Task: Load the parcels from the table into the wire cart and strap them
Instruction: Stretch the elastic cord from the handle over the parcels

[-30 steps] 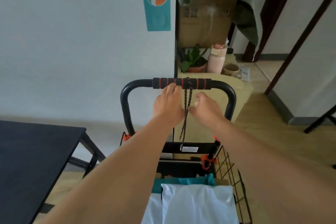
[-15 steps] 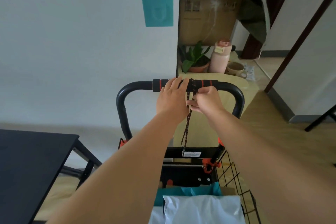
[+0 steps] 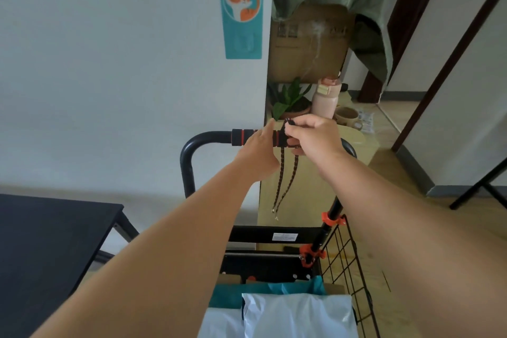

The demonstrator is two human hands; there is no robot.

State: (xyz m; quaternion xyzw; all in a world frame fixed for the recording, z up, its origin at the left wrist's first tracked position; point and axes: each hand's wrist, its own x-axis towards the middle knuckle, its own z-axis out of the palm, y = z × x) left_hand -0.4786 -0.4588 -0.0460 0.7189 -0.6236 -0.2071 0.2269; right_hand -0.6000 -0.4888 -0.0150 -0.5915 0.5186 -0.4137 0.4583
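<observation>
A black wire cart (image 3: 347, 263) stands in front of me with a black handle bar (image 3: 208, 138) that has a red-ringed grip. White parcels (image 3: 297, 315) and a teal parcel (image 3: 290, 287) lie in its basket. A dark braided strap (image 3: 281, 175) hangs over the handle, two ends with metal hooks dangling. My right hand (image 3: 312, 137) pinches the strap's top just above the bar. With fingers straight, my left hand (image 3: 259, 152) rests against the grip beside the strap.
A black table (image 3: 46, 244) stands at lower left. Behind the cart is a light wooden cabinet (image 3: 307, 195) with a potted plant (image 3: 290, 101), a pink bottle (image 3: 326, 99) and a mug (image 3: 348, 116). A cardboard box (image 3: 307, 44) sits under green cloth.
My right hand has lifted the strap's top off the handle, and the two strands now hang apart. My left hand slid a little left along the grip. The view shifted downward.
</observation>
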